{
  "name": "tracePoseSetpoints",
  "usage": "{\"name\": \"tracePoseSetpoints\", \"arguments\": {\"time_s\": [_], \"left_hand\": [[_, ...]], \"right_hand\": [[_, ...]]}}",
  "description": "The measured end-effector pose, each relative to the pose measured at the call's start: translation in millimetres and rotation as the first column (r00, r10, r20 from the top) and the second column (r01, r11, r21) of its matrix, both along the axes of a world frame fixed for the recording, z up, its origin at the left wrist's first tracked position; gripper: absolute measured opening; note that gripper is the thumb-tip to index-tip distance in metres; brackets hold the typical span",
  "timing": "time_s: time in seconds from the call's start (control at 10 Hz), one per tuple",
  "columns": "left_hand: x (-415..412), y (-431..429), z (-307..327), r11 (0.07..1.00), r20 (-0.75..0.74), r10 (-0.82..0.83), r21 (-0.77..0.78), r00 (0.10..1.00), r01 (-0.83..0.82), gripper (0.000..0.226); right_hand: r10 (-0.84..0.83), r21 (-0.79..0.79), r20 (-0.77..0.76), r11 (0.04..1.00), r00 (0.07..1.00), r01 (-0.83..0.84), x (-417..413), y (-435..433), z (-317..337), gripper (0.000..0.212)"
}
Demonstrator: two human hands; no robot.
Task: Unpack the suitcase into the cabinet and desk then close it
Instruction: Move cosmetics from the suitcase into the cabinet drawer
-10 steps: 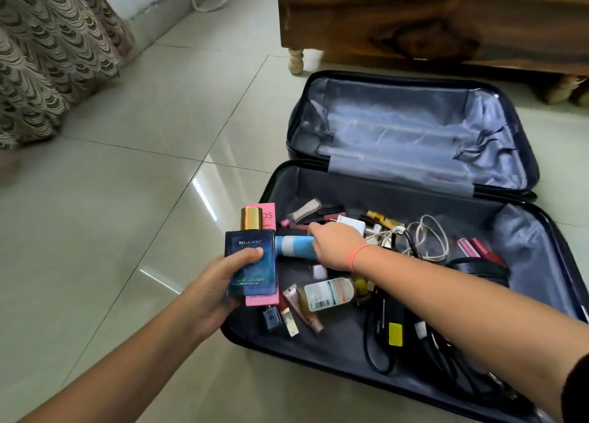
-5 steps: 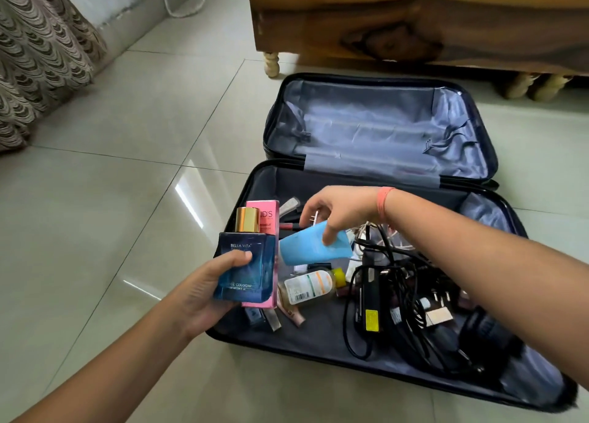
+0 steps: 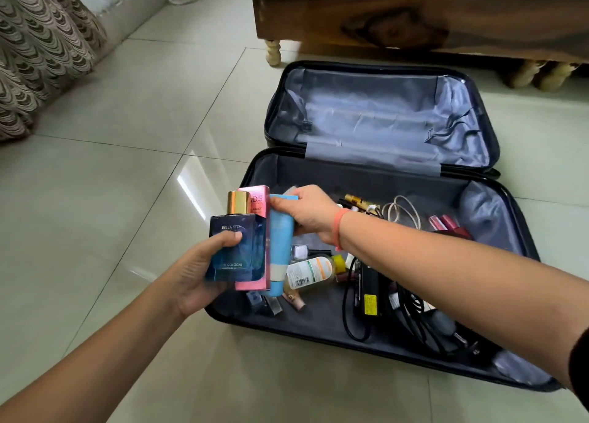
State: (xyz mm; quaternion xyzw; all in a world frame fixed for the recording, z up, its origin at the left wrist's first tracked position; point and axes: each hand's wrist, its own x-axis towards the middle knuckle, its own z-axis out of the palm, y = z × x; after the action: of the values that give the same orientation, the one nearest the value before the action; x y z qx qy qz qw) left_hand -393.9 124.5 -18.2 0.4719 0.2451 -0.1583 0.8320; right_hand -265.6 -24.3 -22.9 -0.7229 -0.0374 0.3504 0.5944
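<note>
The dark suitcase [image 3: 490,196] lies open on the tiled floor, its lid flat at the back. My left hand [image 3: 194,273] grips a blue cologne bottle [image 3: 234,250] with a gold cap, and a pink box [image 3: 255,204] stands behind the bottle in the same hand. My right hand [image 3: 306,214] holds a light blue tube [image 3: 280,247] upright, pressed against the pink box. Small cosmetics, a clear bottle [image 3: 310,271] with an orange label, black cables and a charger [image 3: 369,292] lie in the lower half of the case.
A wooden piece of furniture [image 3: 414,14] on turned legs stands right behind the suitcase. A patterned curtain [image 3: 41,46] hangs at the far left. A white cord [image 3: 401,212] and red lip products [image 3: 446,223] lie near the case's back wall.
My right hand lifted the blue tube out of the suitcase and brought it left, standing it up against the pink box in my left hand. The left hand kept the bottle and box.
</note>
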Motion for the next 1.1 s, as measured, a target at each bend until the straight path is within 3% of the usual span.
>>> {"name": "tracePoseSetpoints", "arguments": {"time_s": [0.3,0.4,0.5,0.6,0.7,0.8,0.9,1.0,1.1], "left_hand": [[-9,7,-6,0.997,-0.063,-0.036,-0.077,0.997,0.031,0.095],[-9,8,-6,0.998,-0.046,-0.001,-0.058,0.999,-0.002,0.094],[-7,7,-5,0.996,-0.021,0.069,-0.049,0.997,-0.07,0.082],[-7,8,1,0.995,-0.003,0.074,0.072,0.997,-0.074,0.041],[-6,12,5,0.985,0.019,0.094,0.146,0.995,-0.096,0.037],[-5,7,3,0.981,0.015,0.127,0.147,0.992,-0.127,0.037],[-6,-2,1,0.983,-0.01,0.115,0.143,0.993,-0.112,0.029],[-7,-7,3,0.981,-0.029,0.114,0.159,0.993,-0.108,0.026],[-7,-7,5,0.976,-0.032,0.134,0.178,0.991,-0.126,0.019]], "right_hand": [[-0.029,0.022,-0.268,0.999,0.963,0.036,-18,18,-4,0.017],[-0.003,0.106,-0.334,0.994,0.943,0.041,-19,9,-9,0.029],[-0.046,-0.014,-0.17,0.999,0.984,0.045,-17,-11,-25,0.029],[0.722,-0.667,0.374,0.646,0.582,-0.372,-22,-45,-49,0.042],[0.971,-0.961,0.225,0.207,-0.085,-0.181,-33,-59,-61,0.062],[0.98,-0.956,0.196,0.188,-0.013,-0.225,-31,-65,-49,0.054],[0.993,-0.942,0.084,0.053,-0.081,-0.331,-28,-77,-41,0.046],[0.992,-0.873,-0.099,-0.127,-0.084,-0.471,-30,-83,-37,0.047],[0.974,-0.779,-0.226,-0.193,-0.02,-0.597,-22,-76,-28,0.059]]}}
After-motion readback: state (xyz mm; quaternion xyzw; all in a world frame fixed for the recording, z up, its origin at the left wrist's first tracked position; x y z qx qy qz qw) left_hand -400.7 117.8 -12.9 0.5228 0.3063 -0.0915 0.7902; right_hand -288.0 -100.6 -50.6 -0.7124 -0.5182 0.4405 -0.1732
